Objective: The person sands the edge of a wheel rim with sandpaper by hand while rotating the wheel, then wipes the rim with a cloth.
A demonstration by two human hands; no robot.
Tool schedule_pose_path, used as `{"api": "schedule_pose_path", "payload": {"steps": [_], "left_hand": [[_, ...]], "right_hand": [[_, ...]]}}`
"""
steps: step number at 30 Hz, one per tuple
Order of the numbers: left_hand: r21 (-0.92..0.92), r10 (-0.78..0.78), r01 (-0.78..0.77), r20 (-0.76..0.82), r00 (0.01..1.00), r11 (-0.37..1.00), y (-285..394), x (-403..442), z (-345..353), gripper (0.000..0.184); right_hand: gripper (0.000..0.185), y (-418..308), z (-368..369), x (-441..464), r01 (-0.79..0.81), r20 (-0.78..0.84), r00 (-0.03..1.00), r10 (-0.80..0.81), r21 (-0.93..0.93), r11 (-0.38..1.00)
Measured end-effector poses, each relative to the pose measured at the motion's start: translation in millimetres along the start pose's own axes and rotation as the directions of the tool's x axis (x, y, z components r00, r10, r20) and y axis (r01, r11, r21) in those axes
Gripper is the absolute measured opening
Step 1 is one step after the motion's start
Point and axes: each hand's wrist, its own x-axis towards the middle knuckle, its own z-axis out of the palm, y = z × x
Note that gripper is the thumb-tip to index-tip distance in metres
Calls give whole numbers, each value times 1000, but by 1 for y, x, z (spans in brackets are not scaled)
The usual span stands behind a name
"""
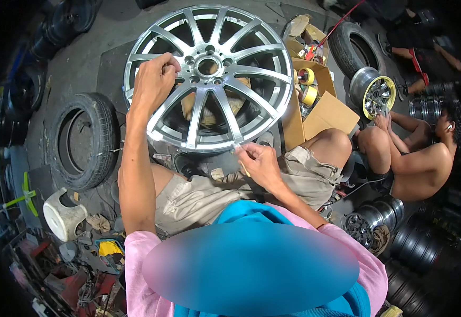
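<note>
A silver multi-spoke alloy wheel [209, 46] faces up in front of my knees. My left hand [158, 79] is closed, its fingers curled over the left spokes; whether anything is inside them is hidden. At the near rim, my right hand [260, 162] pinches a thin pale stick [245, 169], with the fingertips close to the end of a spoke. The far tip of that stick is hidden by the fingers. Through the spoke gaps, something brownish shows under the wheel.
A tyre [84, 141] lies left, near a white plastic stool [65, 215]. To the right stands a cardboard box [324, 79] with yellow tape rolls [309, 95]. Beyond it, another person [423, 161] handles a yellow-rimmed wheel [379, 96] beside a tyre [358, 50]. More rims [373, 217] stand lower right.
</note>
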Motion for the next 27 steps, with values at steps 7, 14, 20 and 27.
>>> {"api": "schedule_pose_path", "payload": {"steps": [7, 14, 20, 27], "left_hand": [[2, 22, -22, -12, 1000, 1000, -2, -2, -3, 18], [11, -4, 4, 9, 1000, 1000, 3, -3, -4, 18], [-55, 27, -28, -30, 999, 998, -2, -4, -2, 20], [-28, 3, -4, -14, 1000, 1000, 2, -4, -5, 21]], "right_hand": [[25, 9, -21, 5, -15, -103, 994, 19, 41, 999], [30, 18, -4, 3, 80, -112, 989, -93, -115, 990], [30, 16, 1, 2, 97, -108, 988, -108, -104, 990], [28, 19, -23, 7, 56, -124, 991, -51, 42, 998]]}}
